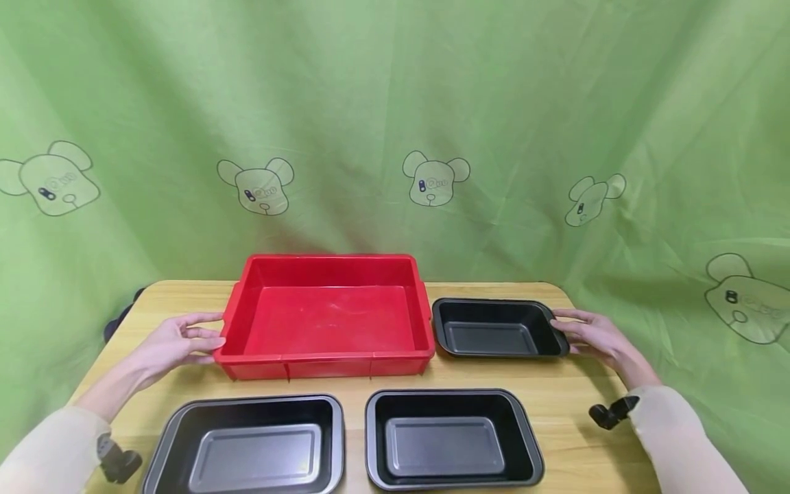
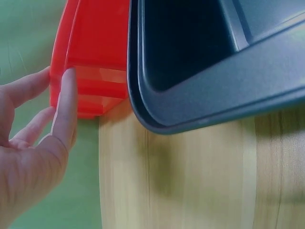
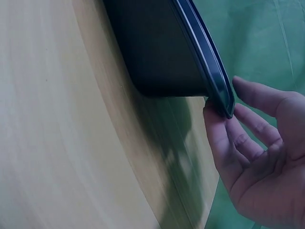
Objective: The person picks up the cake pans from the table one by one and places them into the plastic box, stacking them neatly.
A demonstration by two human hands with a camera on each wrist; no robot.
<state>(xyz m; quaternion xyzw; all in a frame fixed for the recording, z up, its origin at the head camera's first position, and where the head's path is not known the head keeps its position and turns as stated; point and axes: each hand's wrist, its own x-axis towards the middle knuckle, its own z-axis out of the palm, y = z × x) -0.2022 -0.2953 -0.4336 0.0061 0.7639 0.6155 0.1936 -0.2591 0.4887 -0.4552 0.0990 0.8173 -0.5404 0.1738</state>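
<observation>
My left hand [image 1: 179, 339] holds the left rim of a red plastic tray [image 1: 330, 367]. In the left wrist view, its fingers [image 2: 66, 107] lie on either side of that rim. On the tray's right stands a black loaf pan [image 1: 500, 350]. My right hand [image 1: 595, 336] pinches this pan's right rim; the right wrist view shows the thumb on one side of the lip and fingers [image 3: 219, 138] on the other. Both the tray and the pan have bare insides.
Two more dark loaf pans stand side by side nearer me, one at front left [image 1: 336, 439] and one at front right [image 1: 524, 439]. All stand on a wooden table [image 1: 586, 412]. A green curtain [image 1: 345, 103] with bear drawings hangs behind and beside it.
</observation>
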